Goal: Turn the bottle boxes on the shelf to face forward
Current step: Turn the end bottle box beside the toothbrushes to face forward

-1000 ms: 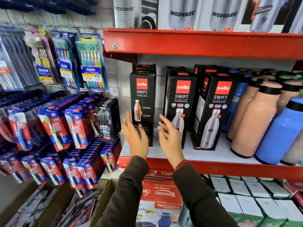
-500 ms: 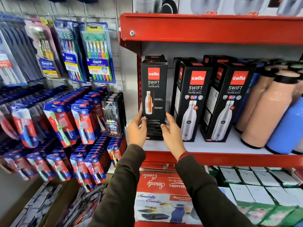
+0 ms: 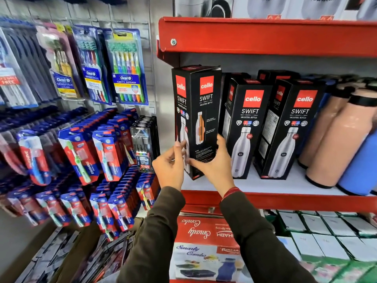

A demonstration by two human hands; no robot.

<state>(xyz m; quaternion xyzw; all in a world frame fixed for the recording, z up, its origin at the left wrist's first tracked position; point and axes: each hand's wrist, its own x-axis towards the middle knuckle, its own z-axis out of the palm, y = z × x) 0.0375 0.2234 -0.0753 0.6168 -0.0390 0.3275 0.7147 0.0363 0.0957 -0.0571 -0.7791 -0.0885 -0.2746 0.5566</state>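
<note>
A black Cello Swift bottle box [image 3: 201, 111] stands at the left end of the red shelf [image 3: 285, 201], turned at an angle so that two faces show. My left hand [image 3: 170, 166] grips its lower left face. My right hand [image 3: 216, 166] holds its lower right side, thumb across the front. To its right stand two more black bottle boxes [image 3: 247, 127] [image 3: 293, 129], their white-bottle fronts facing out, with further boxes partly hidden behind them.
Peach bottles [image 3: 334, 139] and a blue bottle [image 3: 365, 166] lean at the shelf's right. Toothbrush packs [image 3: 124, 66] hang on the wall panel to the left. A red upper shelf [image 3: 265, 35] sits overhead. Red and white cartons [image 3: 204, 242] fill the shelf below.
Both hands reached the leftmost box, took hold of it and rotated it; a second face with the white bottle now shows on its left. The camera moved closer.
</note>
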